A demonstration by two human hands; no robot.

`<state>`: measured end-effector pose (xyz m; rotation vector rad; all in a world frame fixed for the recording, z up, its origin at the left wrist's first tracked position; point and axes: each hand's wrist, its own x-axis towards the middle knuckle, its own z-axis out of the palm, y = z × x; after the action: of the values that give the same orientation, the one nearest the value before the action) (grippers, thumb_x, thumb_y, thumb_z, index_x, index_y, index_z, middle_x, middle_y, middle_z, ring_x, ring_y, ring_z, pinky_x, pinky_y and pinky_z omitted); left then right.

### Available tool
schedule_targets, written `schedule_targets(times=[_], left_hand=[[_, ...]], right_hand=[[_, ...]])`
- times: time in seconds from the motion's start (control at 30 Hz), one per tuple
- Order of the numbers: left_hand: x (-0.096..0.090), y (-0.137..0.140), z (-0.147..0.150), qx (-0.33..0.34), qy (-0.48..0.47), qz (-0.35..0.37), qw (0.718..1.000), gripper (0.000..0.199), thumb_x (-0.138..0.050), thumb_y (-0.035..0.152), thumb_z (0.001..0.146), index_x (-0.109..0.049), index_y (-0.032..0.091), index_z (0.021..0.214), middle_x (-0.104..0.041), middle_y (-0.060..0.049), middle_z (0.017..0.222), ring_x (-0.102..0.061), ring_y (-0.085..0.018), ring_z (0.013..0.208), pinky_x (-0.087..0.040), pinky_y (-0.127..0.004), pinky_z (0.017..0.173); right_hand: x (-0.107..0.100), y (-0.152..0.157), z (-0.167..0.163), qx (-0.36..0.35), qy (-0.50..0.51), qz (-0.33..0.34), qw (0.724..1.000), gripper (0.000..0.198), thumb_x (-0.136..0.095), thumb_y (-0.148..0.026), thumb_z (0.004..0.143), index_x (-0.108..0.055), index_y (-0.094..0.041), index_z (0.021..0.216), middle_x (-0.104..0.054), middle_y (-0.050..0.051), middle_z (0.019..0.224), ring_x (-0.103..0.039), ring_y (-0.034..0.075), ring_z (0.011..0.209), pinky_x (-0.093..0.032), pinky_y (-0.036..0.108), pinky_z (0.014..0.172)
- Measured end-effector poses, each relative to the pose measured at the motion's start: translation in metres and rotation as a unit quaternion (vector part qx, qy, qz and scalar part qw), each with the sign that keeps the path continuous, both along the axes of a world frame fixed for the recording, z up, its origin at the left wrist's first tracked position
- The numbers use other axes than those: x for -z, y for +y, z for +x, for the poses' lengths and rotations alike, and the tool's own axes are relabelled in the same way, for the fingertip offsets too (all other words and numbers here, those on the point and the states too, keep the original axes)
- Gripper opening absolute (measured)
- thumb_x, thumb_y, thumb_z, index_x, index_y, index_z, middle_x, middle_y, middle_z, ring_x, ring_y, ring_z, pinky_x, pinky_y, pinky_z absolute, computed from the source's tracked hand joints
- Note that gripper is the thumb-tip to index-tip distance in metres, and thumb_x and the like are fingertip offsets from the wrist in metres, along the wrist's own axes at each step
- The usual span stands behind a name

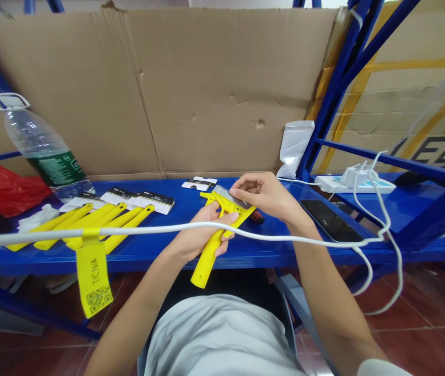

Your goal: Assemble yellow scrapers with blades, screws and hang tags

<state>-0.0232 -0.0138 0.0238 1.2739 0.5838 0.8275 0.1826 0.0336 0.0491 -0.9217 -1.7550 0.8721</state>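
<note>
My left hand [197,236] is wrapped around a yellow plastic scraper [207,261], its handle slanting down toward me and its wide head up. A grey metal blade [226,196] lies along the scraper's head. My right hand [269,194] pinches the blade's right end between thumb and fingers. Partly hidden behind the head is a red and black tool handle [258,218]. Several more yellow handles [128,230] lie on the blue shelf to the left, next to black and white printed cards [154,202].
A white cable [160,228] with a yellow tag [94,282] runs across in front of my hands. A water bottle [50,151] and red bag [9,188] stand left. A phone [330,220] and power strip [358,183] lie right. Cardboard [222,94] backs the blue shelf [281,256].
</note>
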Motion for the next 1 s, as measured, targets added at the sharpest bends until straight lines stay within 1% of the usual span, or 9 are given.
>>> schedule_targets(times=[0.13,0.27,0.37,0.5,0.6,0.67,0.73,0.83,1.0], left_hand=[[-0.001,-0.001,0.001,-0.009,0.004,0.005,1.0,0.064,-0.096,0.051,0.085,-0.05,0.021,0.118,-0.061,0.009,0.068,-0.049,-0.007,0.039,-0.041,-0.018,0.035],[0.0,-0.001,0.001,-0.008,0.011,0.009,1.0,0.062,-0.095,0.05,0.086,-0.05,0.021,0.117,-0.059,0.01,0.068,-0.047,-0.007,0.039,-0.042,-0.018,0.035],[0.001,-0.001,0.0,-0.006,0.011,0.013,1.0,0.059,-0.094,0.05,0.088,-0.052,0.021,0.116,-0.059,0.01,0.07,-0.047,-0.006,0.04,-0.043,-0.018,0.036],[0.001,-0.001,0.0,-0.007,0.009,0.017,1.0,0.057,-0.095,0.05,0.088,-0.053,0.02,0.113,-0.059,0.01,0.07,-0.047,-0.005,0.04,-0.042,-0.017,0.035],[0.001,-0.002,0.001,-0.005,0.008,0.014,1.0,0.058,-0.095,0.051,0.087,-0.052,0.021,0.111,-0.057,0.011,0.068,-0.047,-0.005,0.039,-0.041,-0.017,0.035],[0.0,-0.001,0.002,-0.009,0.007,0.009,1.0,0.059,-0.096,0.051,0.086,-0.052,0.021,0.111,-0.055,0.011,0.068,-0.048,-0.005,0.04,-0.041,-0.017,0.036],[-0.001,-0.001,0.002,-0.012,0.007,0.008,1.0,0.059,-0.096,0.052,0.086,-0.052,0.021,0.11,-0.055,0.011,0.068,-0.049,-0.006,0.04,-0.04,-0.018,0.035],[-0.001,-0.001,0.002,-0.016,0.008,0.007,1.0,0.06,-0.097,0.054,0.084,-0.053,0.02,0.107,-0.054,0.011,0.067,-0.049,-0.006,0.04,-0.039,-0.018,0.035],[0.0,-0.002,0.001,-0.03,0.004,0.013,0.999,0.065,-0.098,0.055,0.081,-0.053,0.02,0.112,-0.055,0.011,0.067,-0.047,-0.005,0.04,-0.038,-0.018,0.035]], right_hand=[[0.001,0.001,0.002,-0.006,-0.008,0.008,1.0,0.032,-0.094,-0.047,0.08,-0.081,-0.02,0.09,-0.079,0.004,0.079,-0.069,0.016,0.07,-0.053,0.028,0.063],[0.001,0.003,0.004,-0.007,-0.035,0.032,0.999,0.03,-0.091,-0.047,0.085,-0.082,-0.019,0.092,-0.079,0.004,0.08,-0.069,0.016,0.072,-0.054,0.029,0.066],[0.001,0.003,0.004,0.021,-0.041,0.074,0.996,0.028,-0.084,-0.047,0.092,-0.082,-0.019,0.093,-0.08,0.004,0.084,-0.068,0.016,0.074,-0.054,0.031,0.071],[-0.001,-0.005,0.0,0.063,-0.035,0.144,0.987,0.025,-0.076,-0.046,0.1,-0.076,-0.021,0.096,-0.08,0.006,0.094,-0.07,0.019,0.082,-0.057,0.034,0.077],[-0.004,-0.015,-0.006,0.07,-0.097,0.203,0.972,0.017,-0.073,-0.039,0.102,-0.074,-0.023,0.098,-0.079,0.007,0.1,-0.072,0.021,0.09,-0.058,0.036,0.084],[-0.006,-0.022,-0.01,0.061,-0.135,0.229,0.962,0.011,-0.072,-0.033,0.102,-0.073,-0.023,0.096,-0.077,0.007,0.101,-0.071,0.021,0.09,-0.057,0.036,0.085],[-0.008,-0.026,-0.012,0.04,-0.162,0.231,0.959,0.008,-0.073,-0.029,0.1,-0.074,-0.024,0.094,-0.077,0.006,0.099,-0.071,0.021,0.09,-0.056,0.035,0.083],[-0.008,-0.028,-0.01,0.004,-0.183,0.195,0.964,0.009,-0.073,-0.028,0.1,-0.08,-0.024,0.095,-0.081,0.005,0.1,-0.074,0.021,0.091,-0.055,0.034,0.082],[-0.002,-0.018,-0.004,0.0,-0.126,0.141,0.982,0.014,-0.08,-0.036,0.097,-0.085,-0.025,0.104,-0.084,0.006,0.109,-0.078,0.024,0.1,-0.06,0.037,0.088]])
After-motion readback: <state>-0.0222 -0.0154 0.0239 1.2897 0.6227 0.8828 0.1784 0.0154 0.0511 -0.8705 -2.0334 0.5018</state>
